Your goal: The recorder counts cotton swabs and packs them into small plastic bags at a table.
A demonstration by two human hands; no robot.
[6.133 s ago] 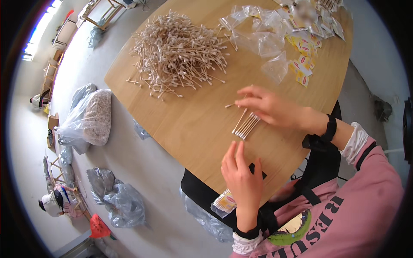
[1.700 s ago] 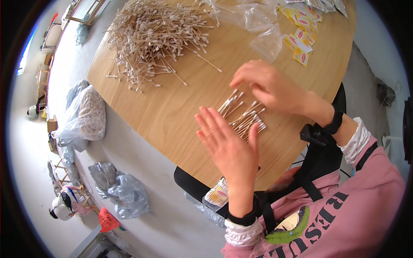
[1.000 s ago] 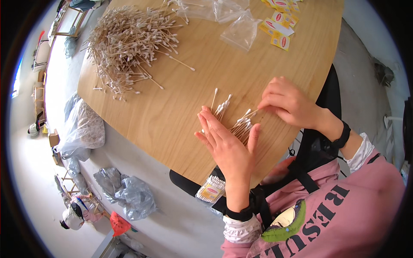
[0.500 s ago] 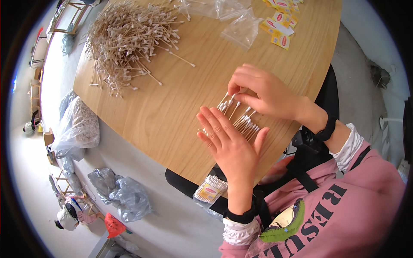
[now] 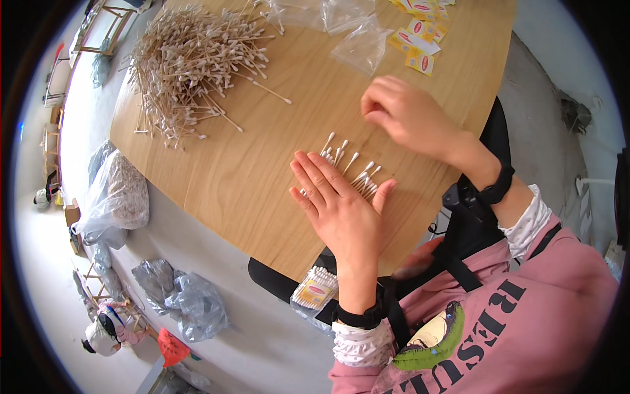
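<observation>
My left hand (image 5: 344, 213) lies flat with its fingers stretched out over a small spread of cotton swabs (image 5: 354, 161) on the wooden table. White tips of these swabs stick out past the fingers, at uneven lengths. Beyond and to the right, my right hand (image 5: 413, 118) is raised off the swabs with its fingers curled together. Whatever it may pinch is hidden. A large loose heap of cotton swabs (image 5: 197, 65) covers the far left of the table. By my left wrist, at the near table edge, is a clear bag packed with swabs (image 5: 315, 289), with a yellow label.
Clear plastic bags (image 5: 361, 46) and yellow printed cards (image 5: 420, 46) lie at the far side of the wooden table (image 5: 262, 177). Stuffed plastic bags (image 5: 118, 197) and grey bags (image 5: 193, 302) stand on the floor to the left. Another person (image 5: 105, 328) is at the lower left.
My right hand has drawn back from the swab tips and moved up, away from my left hand. My left hand stays flat on the swabs, the view having shifted slightly.
</observation>
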